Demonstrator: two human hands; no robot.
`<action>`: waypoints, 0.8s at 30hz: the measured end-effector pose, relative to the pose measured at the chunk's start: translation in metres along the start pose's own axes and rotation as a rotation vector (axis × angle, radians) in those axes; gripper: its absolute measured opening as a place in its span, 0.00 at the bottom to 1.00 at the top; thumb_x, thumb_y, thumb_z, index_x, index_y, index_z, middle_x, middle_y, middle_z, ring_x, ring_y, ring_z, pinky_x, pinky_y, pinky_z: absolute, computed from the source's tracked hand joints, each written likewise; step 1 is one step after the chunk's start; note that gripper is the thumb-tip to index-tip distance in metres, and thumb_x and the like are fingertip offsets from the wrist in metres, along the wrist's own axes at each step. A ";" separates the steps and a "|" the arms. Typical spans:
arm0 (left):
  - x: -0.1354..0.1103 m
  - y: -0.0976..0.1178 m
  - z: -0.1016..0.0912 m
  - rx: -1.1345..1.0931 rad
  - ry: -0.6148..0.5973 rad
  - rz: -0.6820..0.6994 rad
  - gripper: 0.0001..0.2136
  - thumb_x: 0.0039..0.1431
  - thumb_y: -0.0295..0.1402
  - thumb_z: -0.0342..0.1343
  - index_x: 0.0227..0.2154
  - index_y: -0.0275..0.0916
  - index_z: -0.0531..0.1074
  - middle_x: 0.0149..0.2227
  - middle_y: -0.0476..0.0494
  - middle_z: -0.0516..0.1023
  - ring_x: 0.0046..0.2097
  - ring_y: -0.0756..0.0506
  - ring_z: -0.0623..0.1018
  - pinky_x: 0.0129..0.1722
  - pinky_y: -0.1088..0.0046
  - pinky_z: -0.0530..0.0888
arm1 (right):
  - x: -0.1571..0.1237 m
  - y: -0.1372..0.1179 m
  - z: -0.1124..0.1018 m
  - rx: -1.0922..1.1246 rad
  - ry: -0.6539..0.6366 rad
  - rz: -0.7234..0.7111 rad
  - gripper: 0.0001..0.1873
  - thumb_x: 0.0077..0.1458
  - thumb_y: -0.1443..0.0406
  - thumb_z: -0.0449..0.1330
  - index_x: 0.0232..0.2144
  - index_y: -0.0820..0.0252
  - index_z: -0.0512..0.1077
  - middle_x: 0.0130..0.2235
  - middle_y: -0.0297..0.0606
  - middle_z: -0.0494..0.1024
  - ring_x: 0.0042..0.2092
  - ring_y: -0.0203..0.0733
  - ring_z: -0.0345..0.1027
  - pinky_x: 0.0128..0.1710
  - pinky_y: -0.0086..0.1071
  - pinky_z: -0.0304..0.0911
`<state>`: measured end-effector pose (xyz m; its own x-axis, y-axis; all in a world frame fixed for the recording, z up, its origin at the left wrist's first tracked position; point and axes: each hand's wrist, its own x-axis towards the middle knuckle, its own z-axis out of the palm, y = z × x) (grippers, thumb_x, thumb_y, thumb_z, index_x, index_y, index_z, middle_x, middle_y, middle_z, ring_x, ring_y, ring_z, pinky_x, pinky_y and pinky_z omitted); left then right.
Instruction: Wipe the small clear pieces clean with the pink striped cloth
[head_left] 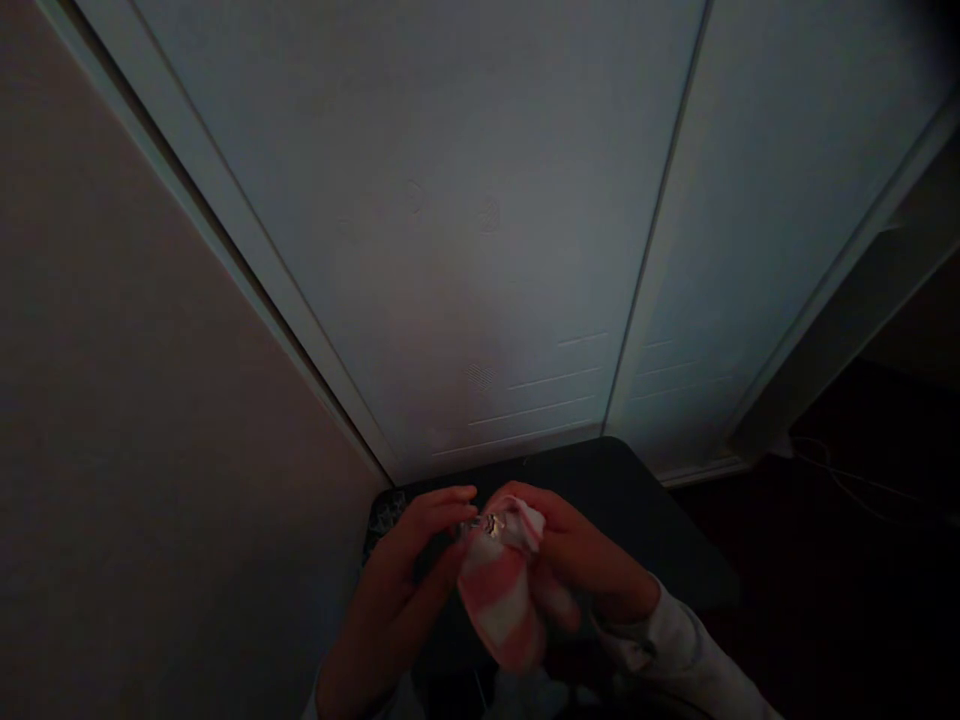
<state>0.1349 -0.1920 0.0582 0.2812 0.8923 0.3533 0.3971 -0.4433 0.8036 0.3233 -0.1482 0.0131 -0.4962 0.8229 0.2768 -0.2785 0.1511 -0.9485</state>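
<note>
A pink-and-white striped cloth (501, 600) hangs down in folds from my right hand (581, 550), whose fingers are wrapped round its upper end. A small shiny metallic piece (491, 523) shows at the top of the cloth, between my two hands; its kind is too dim to make out. My left hand (405, 580) is curled in from the left, with thumb and fingertips at the near side of the shiny piece. Both hands are above a dark, round-cornered surface (592, 475).
Pale sliding panels (480, 280) rise right behind the dark surface, with a plain wall (187, 400) on the left. A patterned dark item (386, 510) lies at the surface's left corner. Thin white cables (847, 475) trail over the dark floor at right. The light is very low.
</note>
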 end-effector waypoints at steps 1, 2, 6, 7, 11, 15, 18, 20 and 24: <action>0.000 0.001 0.001 -0.008 0.013 -0.029 0.10 0.60 0.31 0.52 0.43 0.47 0.72 0.51 0.46 0.73 0.54 0.45 0.71 0.52 0.72 0.68 | 0.000 -0.001 0.000 -0.010 0.001 -0.009 0.06 0.50 0.71 0.56 0.32 0.61 0.72 0.32 0.34 0.73 0.35 0.37 0.66 0.37 0.29 0.61; 0.001 0.002 0.002 -0.012 0.031 -0.062 0.10 0.60 0.33 0.52 0.43 0.46 0.72 0.51 0.45 0.74 0.53 0.45 0.71 0.52 0.71 0.68 | -0.001 -0.002 0.001 -0.024 0.002 -0.019 0.08 0.50 0.70 0.56 0.34 0.61 0.72 0.34 0.35 0.74 0.37 0.38 0.67 0.38 0.30 0.62; 0.005 0.003 0.007 0.059 0.160 -0.171 0.12 0.59 0.37 0.51 0.45 0.43 0.71 0.48 0.43 0.75 0.48 0.44 0.73 0.49 0.68 0.69 | -0.003 -0.006 0.004 -0.101 0.000 -0.037 0.11 0.54 0.68 0.54 0.40 0.60 0.72 0.38 0.37 0.76 0.40 0.39 0.69 0.39 0.31 0.63; 0.006 0.002 0.008 0.090 0.190 -0.190 0.13 0.59 0.38 0.52 0.45 0.42 0.71 0.47 0.43 0.75 0.47 0.44 0.74 0.49 0.67 0.69 | -0.003 -0.007 0.005 -0.122 0.001 -0.032 0.12 0.55 0.66 0.54 0.41 0.60 0.72 0.38 0.38 0.76 0.39 0.39 0.69 0.38 0.31 0.64; 0.010 -0.002 0.009 0.171 0.180 -0.273 0.13 0.57 0.41 0.52 0.40 0.40 0.73 0.40 0.43 0.78 0.42 0.43 0.76 0.41 0.68 0.71 | -0.005 -0.007 0.005 -0.231 0.008 -0.083 0.14 0.57 0.63 0.52 0.43 0.60 0.72 0.39 0.40 0.77 0.39 0.41 0.70 0.38 0.33 0.65; 0.011 0.000 0.007 0.102 0.073 -0.346 0.13 0.57 0.41 0.51 0.39 0.40 0.74 0.37 0.45 0.80 0.39 0.44 0.78 0.37 0.71 0.72 | -0.005 -0.005 0.002 -0.320 -0.010 -0.168 0.18 0.54 0.70 0.50 0.46 0.58 0.70 0.43 0.41 0.77 0.44 0.42 0.69 0.44 0.35 0.63; 0.012 0.001 0.006 0.068 0.070 -0.360 0.13 0.56 0.40 0.53 0.41 0.40 0.74 0.39 0.45 0.81 0.40 0.44 0.78 0.38 0.72 0.73 | -0.006 -0.007 0.001 -0.338 -0.021 -0.128 0.21 0.50 0.73 0.51 0.46 0.59 0.71 0.43 0.41 0.77 0.44 0.43 0.69 0.45 0.35 0.63; 0.011 0.002 0.005 0.055 0.061 -0.343 0.13 0.56 0.39 0.53 0.42 0.41 0.74 0.39 0.45 0.81 0.40 0.44 0.79 0.39 0.71 0.74 | -0.006 -0.008 0.001 -0.314 -0.040 -0.080 0.22 0.48 0.75 0.51 0.46 0.59 0.71 0.44 0.40 0.77 0.44 0.43 0.69 0.45 0.35 0.63; 0.010 0.003 0.004 0.045 0.028 -0.285 0.13 0.56 0.37 0.54 0.43 0.41 0.75 0.41 0.44 0.80 0.42 0.44 0.78 0.42 0.71 0.74 | -0.006 -0.005 -0.001 -0.215 -0.087 -0.006 0.21 0.48 0.75 0.53 0.45 0.58 0.72 0.43 0.38 0.77 0.44 0.42 0.70 0.46 0.34 0.62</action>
<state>0.1422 -0.1844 0.0625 0.1286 0.9831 0.1299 0.4951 -0.1772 0.8506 0.3285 -0.1535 0.0165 -0.5666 0.7729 0.2857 -0.1048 0.2763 -0.9553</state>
